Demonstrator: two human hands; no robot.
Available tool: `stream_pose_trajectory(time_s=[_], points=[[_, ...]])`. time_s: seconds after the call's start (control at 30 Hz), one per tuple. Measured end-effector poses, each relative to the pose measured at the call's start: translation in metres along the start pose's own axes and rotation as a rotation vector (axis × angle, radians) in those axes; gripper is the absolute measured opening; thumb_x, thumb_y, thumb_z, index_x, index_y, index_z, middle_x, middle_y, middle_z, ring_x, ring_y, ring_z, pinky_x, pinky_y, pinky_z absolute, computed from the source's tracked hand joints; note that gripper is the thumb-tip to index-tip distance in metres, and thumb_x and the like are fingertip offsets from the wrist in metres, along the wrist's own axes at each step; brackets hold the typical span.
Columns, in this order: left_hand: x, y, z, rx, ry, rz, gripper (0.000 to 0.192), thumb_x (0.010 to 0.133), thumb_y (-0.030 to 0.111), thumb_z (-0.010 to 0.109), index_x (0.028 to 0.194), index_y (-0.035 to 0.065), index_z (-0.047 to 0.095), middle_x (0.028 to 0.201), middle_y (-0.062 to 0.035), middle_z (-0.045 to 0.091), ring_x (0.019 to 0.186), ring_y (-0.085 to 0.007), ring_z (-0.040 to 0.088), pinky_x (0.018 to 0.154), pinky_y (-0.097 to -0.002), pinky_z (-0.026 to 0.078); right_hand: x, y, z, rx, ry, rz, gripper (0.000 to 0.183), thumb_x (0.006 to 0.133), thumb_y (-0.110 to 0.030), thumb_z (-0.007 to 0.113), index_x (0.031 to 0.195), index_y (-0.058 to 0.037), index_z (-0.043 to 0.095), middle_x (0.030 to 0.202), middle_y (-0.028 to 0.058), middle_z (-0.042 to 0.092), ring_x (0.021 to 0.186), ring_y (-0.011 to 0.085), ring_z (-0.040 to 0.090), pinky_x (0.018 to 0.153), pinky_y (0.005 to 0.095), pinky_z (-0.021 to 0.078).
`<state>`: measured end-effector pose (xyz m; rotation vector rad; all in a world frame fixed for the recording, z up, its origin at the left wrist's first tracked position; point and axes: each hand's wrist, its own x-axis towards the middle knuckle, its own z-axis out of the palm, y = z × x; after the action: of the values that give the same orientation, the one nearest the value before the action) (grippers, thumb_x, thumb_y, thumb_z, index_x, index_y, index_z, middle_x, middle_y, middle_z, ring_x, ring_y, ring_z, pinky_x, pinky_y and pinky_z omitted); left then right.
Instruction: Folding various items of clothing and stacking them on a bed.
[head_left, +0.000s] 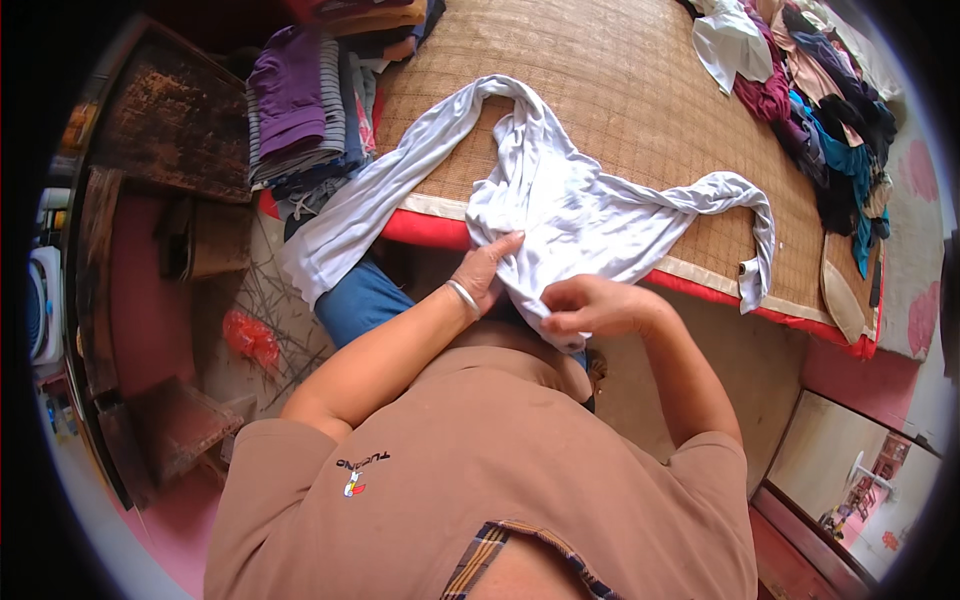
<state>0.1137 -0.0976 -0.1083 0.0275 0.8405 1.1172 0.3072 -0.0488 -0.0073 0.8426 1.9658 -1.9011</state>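
A white long-sleeved garment (570, 217) lies crumpled over the edge of a bed with a woven mat (622, 82). One sleeve arches out to the left and hangs down over my knee; the other stretches right, its cuff hanging at the mat's border. My left hand (484, 274), with a silver bangle at the wrist, holds the garment's near left edge, thumb on top of the cloth. My right hand (592, 307) is at the garment's lower end, fingers curled against the cloth; whether they pinch it is not plain.
Folded clothes (296, 97) are stacked at the bed's left. A heap of mixed clothes (832, 120) lies at the right, near a hand fan (841, 292). Dark wooden furniture (172, 112) stands left, with a red plastic bag (251, 339) on the floor. A mirror (840, 465) is at lower right.
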Motion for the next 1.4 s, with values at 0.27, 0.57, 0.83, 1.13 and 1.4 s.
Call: stream_pose_trajectory(time_s=[0.27,0.57,0.83,1.13,1.4], points=[[-0.052,-0.012,-0.015,0.66,-0.125,-0.001,0.058,0.08,0.021,0.077,0.127,-0.001,0.053,0.117,-0.0112,0.063,0.106,-0.0204,0.062,0.09,-0.033,0.05,0.083,0.0,-0.056,-0.172,0.74,-0.192,0.03,0.091,-0.022,0.064,0.109,0.0011,0.063,0.095,0.0082,0.067,0.079,0.0149,0.062,0.071,0.0291,0.0509],[-0.057,-0.014,0.005,1.205,-0.463,0.21,0.059,0.081,0.023,0.073,0.131,0.0033,0.05,0.141,-0.0168,0.045,0.133,-0.0261,0.038,0.109,-0.0357,0.031,0.251,-0.09,0.035,-0.856,0.425,-0.495,0.05,0.076,-0.027,0.072,0.12,-0.0092,0.054,0.121,0.0203,0.055,0.11,0.0352,0.058,0.091,0.0465,0.0476],[-0.067,0.009,0.0,1.16,-0.286,-0.091,0.059,0.082,0.025,0.074,0.13,-0.0006,0.05,0.126,-0.0123,0.055,0.116,-0.0204,0.052,0.098,-0.0315,0.042,0.241,-0.121,0.025,-0.961,0.441,-0.494,0.018,0.084,-0.016,0.058,0.098,-0.0047,0.059,0.096,0.0159,0.065,0.088,0.0329,0.067,0.071,0.0434,0.0538],[-0.053,0.017,-0.03,1.145,-0.182,0.29,0.054,0.077,0.015,0.077,0.124,-0.0027,0.056,0.116,-0.0097,0.064,0.107,-0.0191,0.06,0.096,-0.0321,0.046,-0.114,0.073,-0.254,-0.243,1.7,0.108,0.034,0.087,-0.027,0.066,0.113,-0.0051,0.066,0.108,0.0153,0.068,0.097,0.0249,0.066,0.082,0.0364,0.0506],[-0.053,0.061,-0.011,1.27,-0.158,0.529,0.065,0.082,0.038,0.073,0.12,-0.0102,0.052,0.115,-0.0275,0.061,0.112,-0.0333,0.06,0.095,-0.0374,0.046,-0.105,0.117,-0.163,-0.572,1.029,0.42,0.057,0.077,-0.035,0.071,0.123,-0.0029,0.06,0.124,0.0214,0.06,0.114,0.0354,0.057,0.1,0.0401,0.0438]])
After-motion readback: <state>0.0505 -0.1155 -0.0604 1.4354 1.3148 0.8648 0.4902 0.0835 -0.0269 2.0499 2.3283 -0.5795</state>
